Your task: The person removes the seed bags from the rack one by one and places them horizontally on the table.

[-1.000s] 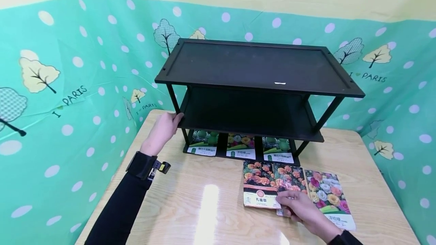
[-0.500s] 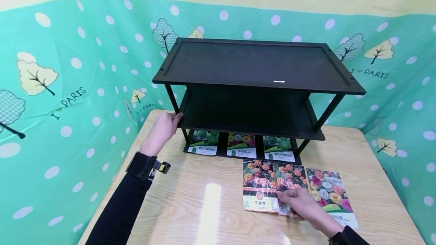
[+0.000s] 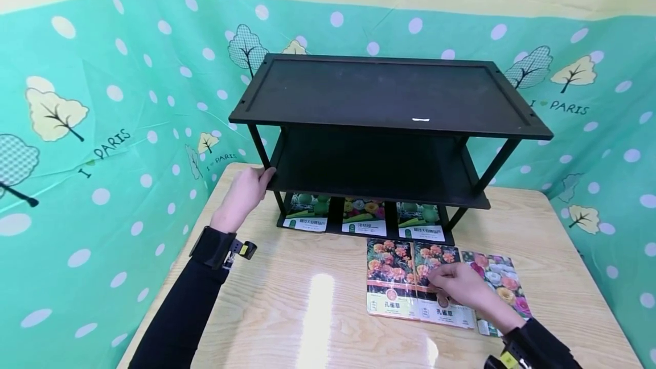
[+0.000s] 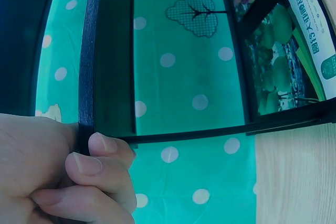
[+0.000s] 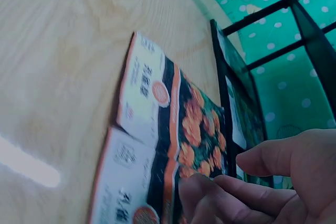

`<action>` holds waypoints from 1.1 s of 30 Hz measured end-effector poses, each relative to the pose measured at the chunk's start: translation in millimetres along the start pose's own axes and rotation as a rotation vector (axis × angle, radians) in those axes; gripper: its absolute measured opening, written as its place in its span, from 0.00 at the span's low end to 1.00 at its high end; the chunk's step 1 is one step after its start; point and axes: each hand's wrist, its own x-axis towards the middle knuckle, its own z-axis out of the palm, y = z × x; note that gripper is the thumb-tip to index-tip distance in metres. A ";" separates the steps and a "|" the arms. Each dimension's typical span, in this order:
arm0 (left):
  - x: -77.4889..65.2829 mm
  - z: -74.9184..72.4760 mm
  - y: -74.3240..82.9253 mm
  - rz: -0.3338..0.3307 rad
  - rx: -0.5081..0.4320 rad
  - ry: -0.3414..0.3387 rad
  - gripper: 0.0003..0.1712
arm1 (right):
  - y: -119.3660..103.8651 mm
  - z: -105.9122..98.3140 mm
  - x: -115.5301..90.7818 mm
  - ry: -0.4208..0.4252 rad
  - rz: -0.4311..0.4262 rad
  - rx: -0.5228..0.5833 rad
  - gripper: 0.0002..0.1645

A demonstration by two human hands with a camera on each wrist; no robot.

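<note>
My left hand (image 3: 241,198) grips the left front corner of the middle shelf (image 3: 369,164) of a black rack. In the left wrist view its fingers (image 4: 89,164) curl round the black edge. Over the table, my right hand (image 3: 466,286) hovers at the middle one of three seed packets, touching or just above it. That packet (image 3: 443,313) shows orange flowers and lies against a matching left packet (image 3: 392,281). The right packet (image 3: 509,283), with mixed-colour blooms, is partly hidden under the hand and wrist. In the right wrist view the thumb stands apart from the loosely bent fingers.
Three more packets lie on the rack's lowest level: a green one at left (image 3: 307,214), a flower one (image 3: 364,218) in the middle, a green one at right (image 3: 421,224). The rack's top panel (image 3: 389,95) overhangs them. A dotted cloth (image 3: 128,187) hangs behind the table.
The left flower packet has settled flat, squared against the middle packet. My right hand has moved slightly up and right, uncovering the middle packet's label. My left hand keeps its grip.
</note>
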 end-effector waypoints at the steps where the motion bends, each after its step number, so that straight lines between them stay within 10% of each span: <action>1: 0.4 0.1 0.2 0.000 0.002 0.000 0.28 | -0.6 -2.9 1.7 0.012 -0.013 -0.033 0.16; 12: 3.1 0.8 0.6 0.031 0.015 0.005 0.27 | -11.0 -37.1 22.7 0.086 -0.101 -0.331 0.21; 26: -1.0 2.3 -0.2 0.047 0.003 0.007 0.27 | 0.8 -39.1 40.2 0.146 -0.056 -0.329 0.38; 33: -0.7 0.4 -1.3 0.024 -0.023 0.001 0.23 | 9.7 -39.0 43.0 0.286 -0.310 -0.645 0.37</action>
